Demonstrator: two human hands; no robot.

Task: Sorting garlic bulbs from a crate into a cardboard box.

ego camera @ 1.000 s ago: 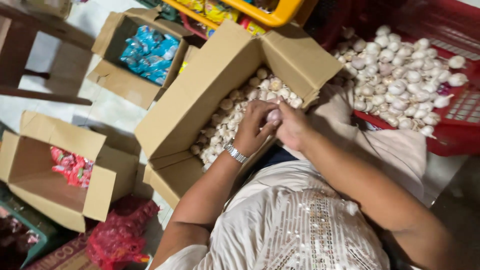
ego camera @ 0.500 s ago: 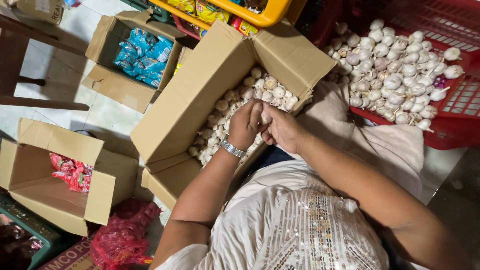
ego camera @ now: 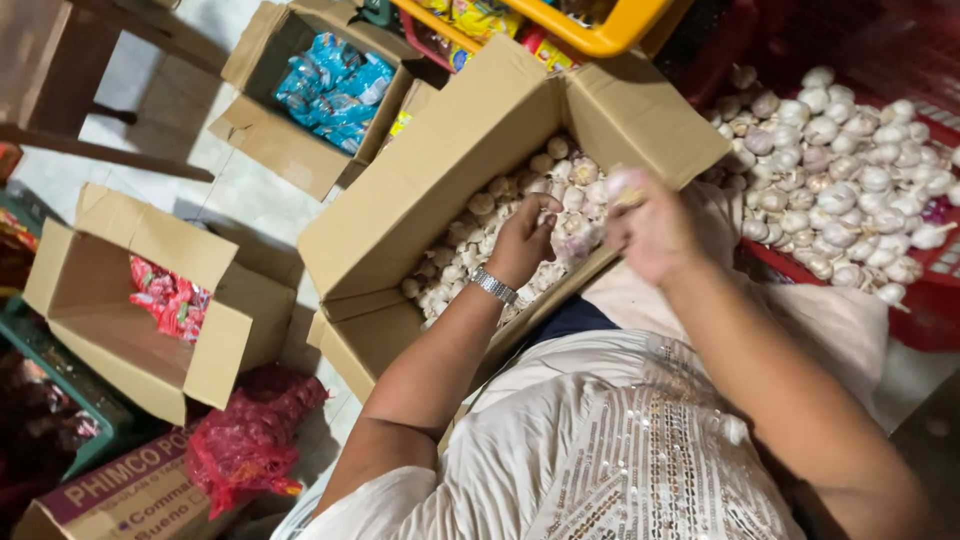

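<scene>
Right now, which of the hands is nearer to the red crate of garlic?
Right. The right hand is raised beside the red crate; the left hand is farther away, inside the cardboard box.

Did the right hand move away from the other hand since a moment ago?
Yes. The right hand has lifted off the left hand and gone right, toward the box flap nearest the red crate.
</scene>
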